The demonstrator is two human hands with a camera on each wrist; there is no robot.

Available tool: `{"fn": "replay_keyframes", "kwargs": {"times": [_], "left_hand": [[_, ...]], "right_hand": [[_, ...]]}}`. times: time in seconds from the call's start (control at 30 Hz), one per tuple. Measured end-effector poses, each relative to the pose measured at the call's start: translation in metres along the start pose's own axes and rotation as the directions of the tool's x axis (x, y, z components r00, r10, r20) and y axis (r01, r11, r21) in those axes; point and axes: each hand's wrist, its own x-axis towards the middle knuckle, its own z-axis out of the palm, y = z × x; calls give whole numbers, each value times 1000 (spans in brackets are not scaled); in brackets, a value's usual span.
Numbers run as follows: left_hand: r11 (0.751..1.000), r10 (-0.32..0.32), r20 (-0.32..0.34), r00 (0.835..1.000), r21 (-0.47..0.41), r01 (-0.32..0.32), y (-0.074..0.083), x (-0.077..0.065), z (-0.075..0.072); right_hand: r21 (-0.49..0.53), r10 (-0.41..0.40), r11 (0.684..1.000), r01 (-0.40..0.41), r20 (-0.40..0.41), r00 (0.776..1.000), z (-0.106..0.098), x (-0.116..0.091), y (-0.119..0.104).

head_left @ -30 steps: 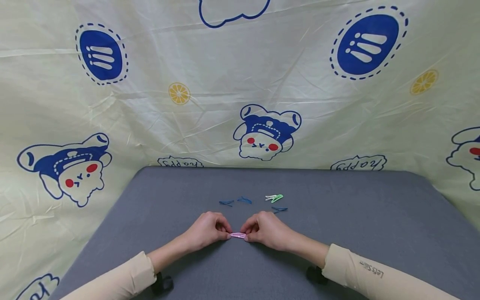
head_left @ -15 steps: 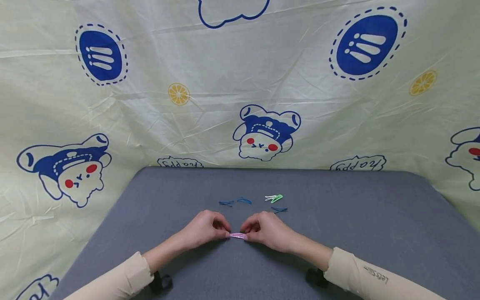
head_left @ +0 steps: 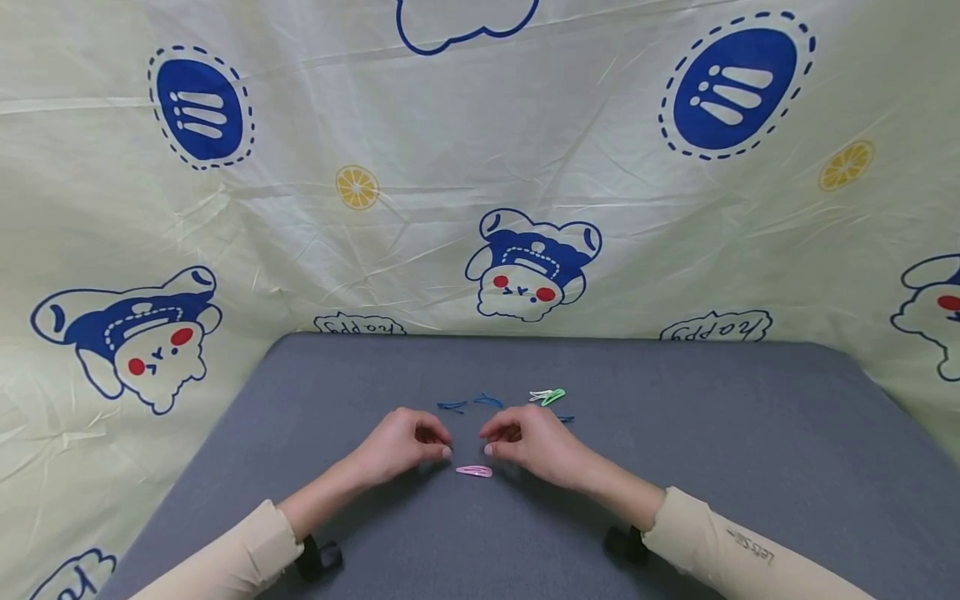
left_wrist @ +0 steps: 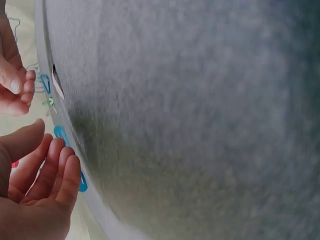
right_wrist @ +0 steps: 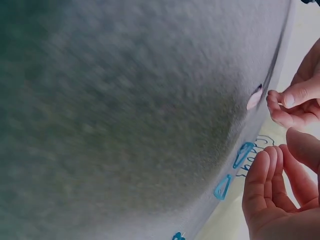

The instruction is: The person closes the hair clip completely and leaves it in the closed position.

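Note:
A pink snap hair clip lies flat on the dark grey table, just below the gap between the two hands. My left hand hovers to its upper left, thumb and fingers loosely bent and apart, holding nothing. On the other side, my right hand hangs in a similar relaxed curve, also without anything in it. Both thumbs are clear of the pink clip. In the right wrist view the pink clip shows at a slant beyond the fingers.
Behind the hands lie two blue hair clips, one at left and one nearer the middle. A third blue clip is partly covered by my right hand. A green-and-white clip sits farther back. A patterned curtain rises behind the table.
Both hands held the pink clip by its ends on the table. They have let it go and moved up and slightly away; the clip stays in place.

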Motion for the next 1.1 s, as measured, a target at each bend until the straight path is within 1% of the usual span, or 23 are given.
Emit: {"fn": "replay_keyframes", "kwargs": {"times": [0.17,0.3,0.57,0.83,1.1], "left_hand": [[999,-20,-29,999,-29,19,-6,4,-7],[998,-45,-53,998,-43,43,-11,6,-13],[995,-93,-94,991,-40,90,-18,13,-23],[991,-128,-106,986,-53,123,-24,15,-29],[989,-139,-113,984,-60,132,-25,14,-34]], "right_hand": [[-2,12,1000,-12,-17,1000,-2,8,-3],[-19,3,1000,-4,-35,999,-3,16,-5],[-11,10,1000,-10,-61,998,-6,39,-9],[-36,7,999,-10,-64,998,-4,63,-8],[-79,26,996,-30,-48,999,0,83,-4]]}}
